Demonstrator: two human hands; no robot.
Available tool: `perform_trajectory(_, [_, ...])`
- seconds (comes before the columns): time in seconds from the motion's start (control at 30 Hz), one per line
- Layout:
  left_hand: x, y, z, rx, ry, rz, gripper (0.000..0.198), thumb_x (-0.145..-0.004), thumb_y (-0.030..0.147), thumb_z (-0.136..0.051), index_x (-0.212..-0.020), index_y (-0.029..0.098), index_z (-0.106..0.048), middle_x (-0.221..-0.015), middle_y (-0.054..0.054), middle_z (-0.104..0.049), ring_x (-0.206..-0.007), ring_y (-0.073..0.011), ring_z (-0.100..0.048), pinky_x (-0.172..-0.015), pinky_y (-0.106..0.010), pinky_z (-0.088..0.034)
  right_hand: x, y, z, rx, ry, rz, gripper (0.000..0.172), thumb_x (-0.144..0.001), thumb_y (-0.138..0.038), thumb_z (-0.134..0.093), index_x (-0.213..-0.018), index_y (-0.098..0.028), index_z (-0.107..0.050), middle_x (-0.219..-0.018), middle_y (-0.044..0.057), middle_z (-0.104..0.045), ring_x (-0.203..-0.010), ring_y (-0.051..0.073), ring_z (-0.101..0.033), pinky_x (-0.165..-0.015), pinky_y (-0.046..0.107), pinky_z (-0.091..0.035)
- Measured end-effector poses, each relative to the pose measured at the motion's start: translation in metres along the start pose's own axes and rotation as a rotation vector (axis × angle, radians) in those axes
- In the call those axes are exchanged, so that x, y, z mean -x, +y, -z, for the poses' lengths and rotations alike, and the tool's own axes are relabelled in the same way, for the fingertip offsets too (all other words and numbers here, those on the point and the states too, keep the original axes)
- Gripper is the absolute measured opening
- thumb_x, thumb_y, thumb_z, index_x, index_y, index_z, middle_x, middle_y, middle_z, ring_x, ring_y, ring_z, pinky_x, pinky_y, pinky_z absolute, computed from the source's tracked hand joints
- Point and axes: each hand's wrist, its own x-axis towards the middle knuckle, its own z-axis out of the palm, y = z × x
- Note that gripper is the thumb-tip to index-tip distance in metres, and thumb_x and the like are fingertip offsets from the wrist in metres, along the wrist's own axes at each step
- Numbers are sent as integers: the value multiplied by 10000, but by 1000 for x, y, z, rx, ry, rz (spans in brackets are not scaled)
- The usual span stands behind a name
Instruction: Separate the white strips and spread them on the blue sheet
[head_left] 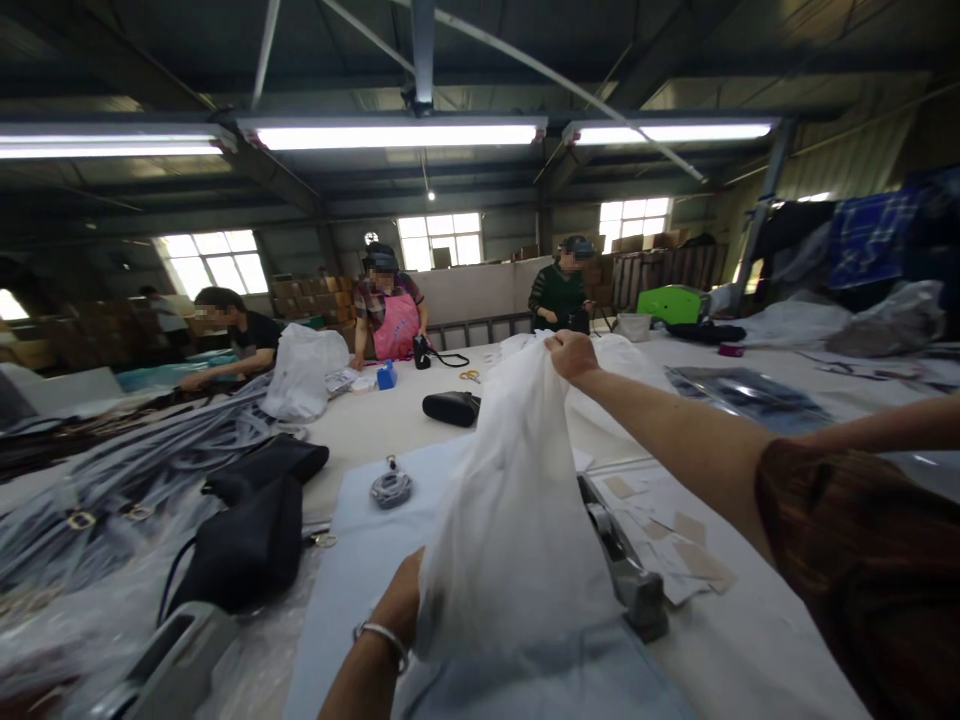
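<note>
My right hand (574,357) is closed on the top edge of a thin white bag (517,510) and holds it up, so the bag hangs down over the light blue sheet (337,590). At the bag's lower left is my left hand (405,600), with a bracelet at the wrist; its fingers are hidden by the white material. To the left on the sheet lies a coiled grey strap (391,488) with a metal clasp. A black pouch (452,407) rests just beyond the bag. Partly behind the bag stands a grey tape dispenser (630,570).
Black bags (255,550) and a heap of grey straps (180,460) cover the left side. Small paper cards (697,555) lie to the right, near clear plastic packaging (746,395). Another grey dispenser (176,660) stands front left. Co-workers (394,315) are across the table.
</note>
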Motion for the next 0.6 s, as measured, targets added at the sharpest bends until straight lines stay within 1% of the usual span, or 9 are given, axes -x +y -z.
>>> perform_trajectory(0.03, [1, -5, -1, 61, 25, 37, 170, -633, 326, -723, -691, 168, -699, -784, -81, -743, -905, -322, -657, -712, -340, -526, -5, -3, 4, -8, 21, 7, 203, -876, -283, -590, -829, -145, -730, -941, 150, -732, -903, 261, -623, -826, 328, -436])
perform_trajectory(0.1, [1, -16, -2, 179, 80, 123, 222, -640, 381, -694, -710, 171, -673, -716, -93, -715, -744, -280, -669, -619, -335, -522, -17, -8, 16, -26, 78, 5, 213, -883, -268, -568, -843, -131, -725, -977, 178, -723, -940, 280, -616, -853, 349, -431])
perform_trajectory(0.2, [-1, -34, -3, 254, 168, 228, 237, -658, 401, -621, -683, 165, -626, -580, -77, -635, -502, -215, -594, -491, -322, -476, -29, -18, 33, -63, 149, -7, 244, -886, -250, -532, -834, -98, -715, -943, 201, -711, -915, 295, -614, -840, 374, -436])
perform_trajectory(0.23, [-2, -38, -3, 249, 195, 245, 236, -660, 397, -608, -674, 162, -619, -563, -72, -622, -472, -206, -578, -475, -319, -466, -30, -23, 37, -84, 149, 3, 253, -884, -257, -531, -822, -93, -714, -898, 188, -711, -874, 286, -617, -810, 369, -444])
perform_trajectory(0.3, [-7, -41, 0, 218, 237, 255, 241, -655, 393, -622, -685, 153, -626, -573, -73, -632, -481, -213, -596, -479, -319, -470, -22, -41, 38, -129, 103, 59, 254, -868, -298, -566, -791, -109, -718, -792, 120, -703, -777, 244, -615, -733, 328, -456])
perform_trajectory(0.4, [-14, -36, 9, 123, 271, 228, 312, -617, 419, -715, -743, 138, -663, -686, -114, -706, -655, -281, -691, -571, -338, -517, 3, -83, 32, -268, -87, 254, 257, -827, -367, -627, -728, -147, -715, -696, 31, -671, -689, 178, -589, -647, 262, -447])
perform_trajectory(0.47, [-16, -27, 17, 55, 296, 199, 446, -587, 476, -774, -843, 122, -685, -853, -166, -747, -865, -344, -715, -719, -377, -548, 22, -116, 28, -450, -249, 409, 265, -808, -389, -636, -726, -150, -714, -693, 17, -664, -672, 160, -571, -629, 250, -441])
perform_trajectory(0.53, [-13, -18, 26, -4, 340, 160, 607, -562, 545, -802, -964, 105, -683, -1065, -225, -726, -1104, -403, -650, -914, -441, -511, 39, -144, 28, -647, -334, 503, 273, -804, -405, -634, -786, -148, -723, -728, 20, -673, -680, 156, -567, -637, 253, -446])
perform_trajectory(0.6, [-7, -8, 36, -42, 384, 97, 693, -571, 592, -796, -1039, 96, -673, -1230, -260, -660, -1290, -433, -519, -1068, -485, -405, 53, -163, 29, -753, -347, 554, 283, -816, -416, -626, -833, -150, -721, -767, 24, -683, -702, 156, -574, -661, 256, -456])
